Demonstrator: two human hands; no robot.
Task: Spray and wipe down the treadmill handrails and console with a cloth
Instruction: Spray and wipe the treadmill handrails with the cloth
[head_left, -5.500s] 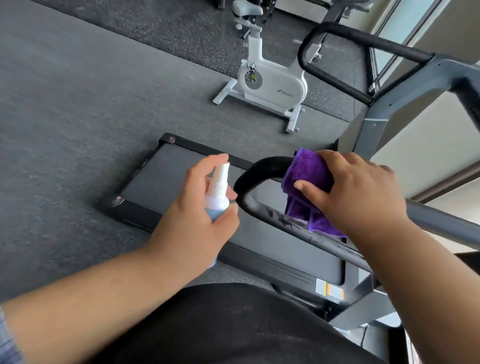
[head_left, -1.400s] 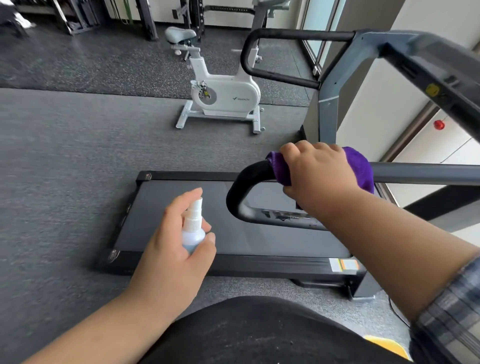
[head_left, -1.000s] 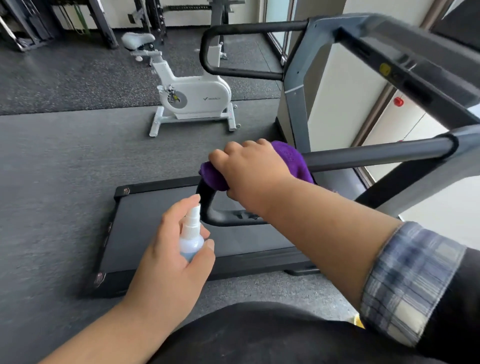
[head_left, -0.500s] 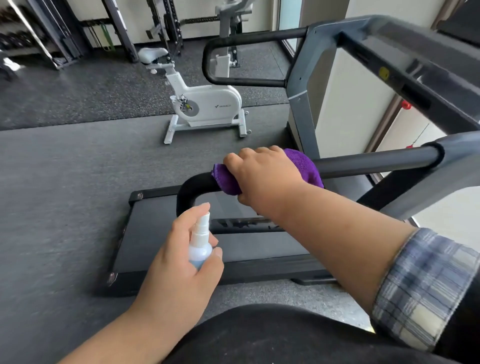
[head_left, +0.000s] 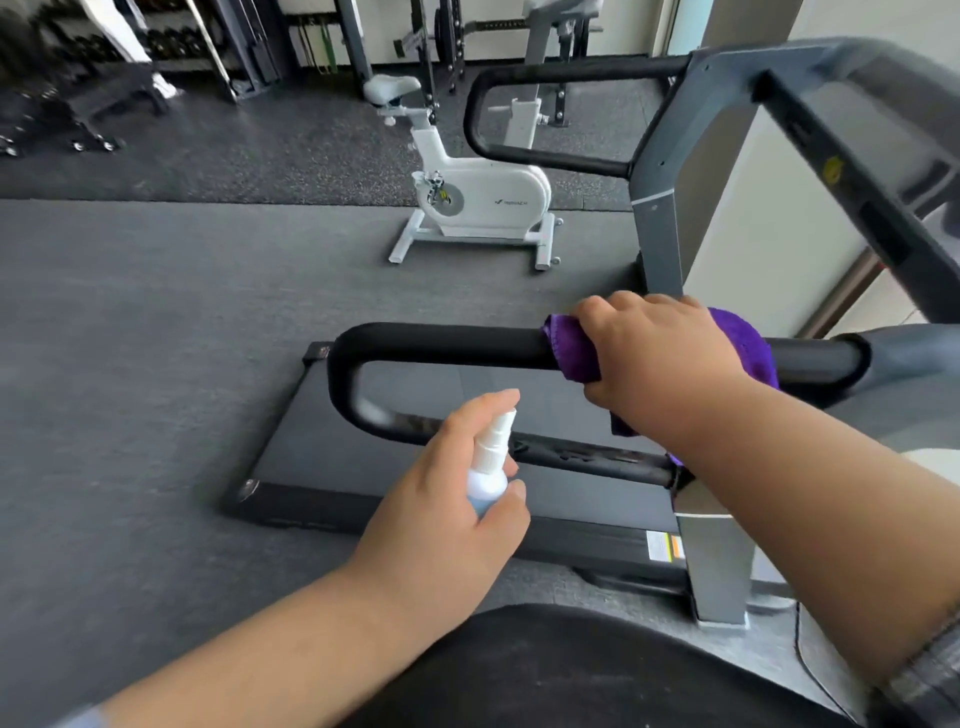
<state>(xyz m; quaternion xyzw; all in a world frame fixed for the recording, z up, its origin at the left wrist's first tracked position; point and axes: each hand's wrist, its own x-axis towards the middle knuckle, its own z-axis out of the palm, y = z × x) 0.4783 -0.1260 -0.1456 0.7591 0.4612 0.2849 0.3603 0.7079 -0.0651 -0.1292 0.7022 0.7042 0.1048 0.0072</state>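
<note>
Your left hand (head_left: 441, 499) grips the spray bottle (head_left: 488, 475), nozzle aimed at the near handrail (head_left: 441, 344), just short of it. Your right hand (head_left: 654, 353) clamps the purple cloth (head_left: 571, 345) around that rail's upper bar, so you appear to be mid-wipe there. By this view the far handrail (head_left: 550, 78) and the console (head_left: 883, 156) at the right edge look untouched; judge most of the job as left.

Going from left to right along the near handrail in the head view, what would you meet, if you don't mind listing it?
Handrail's curved black end → spray bottle held in the left hand → purple cloth → right hand gripping it.
</note>
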